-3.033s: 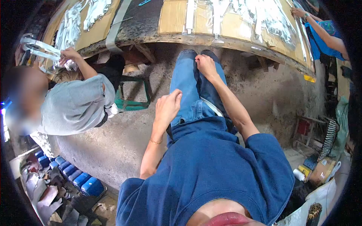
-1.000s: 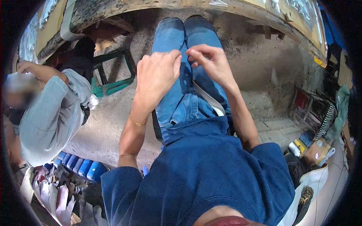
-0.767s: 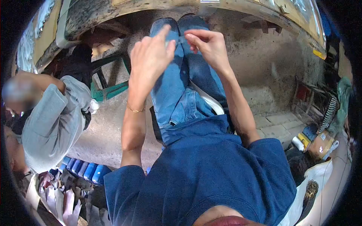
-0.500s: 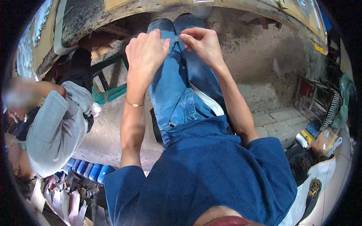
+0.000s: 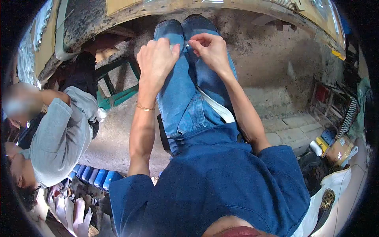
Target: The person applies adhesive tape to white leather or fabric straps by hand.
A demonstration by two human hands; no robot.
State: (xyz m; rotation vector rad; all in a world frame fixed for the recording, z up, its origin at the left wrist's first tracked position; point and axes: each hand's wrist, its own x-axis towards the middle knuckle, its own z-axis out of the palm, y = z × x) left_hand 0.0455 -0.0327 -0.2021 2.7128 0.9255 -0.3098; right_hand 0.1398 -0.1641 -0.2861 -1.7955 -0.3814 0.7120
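Above the thighs of my blue jeans (image 5: 175, 98), both hands are raised close together. My left hand (image 5: 157, 61), back turned up, is closed with the thumb toward the other hand; a thin bracelet (image 5: 145, 107) circles that wrist. My right hand (image 5: 212, 52) pinches with thumb and forefinger. Between the left thumb and right fingertips runs a small pale translucent strip (image 5: 186, 45), too small and blurred to name exactly. The curled left fingertips are hidden under that hand.
A worn worktable (image 5: 89, 19) curves across the front beyond my knees. At left sits another person in a grey top (image 5: 59, 138), near a green metal frame (image 5: 118, 98). Blue containers (image 5: 96, 177) and scraps (image 5: 73, 209) lie lower left; a cardboard box (image 5: 340, 150) stands at right.
Both hands have come slightly nearer my body and a little to the right, still close together. Less of the strip shows between them. The person at left has shifted slightly.
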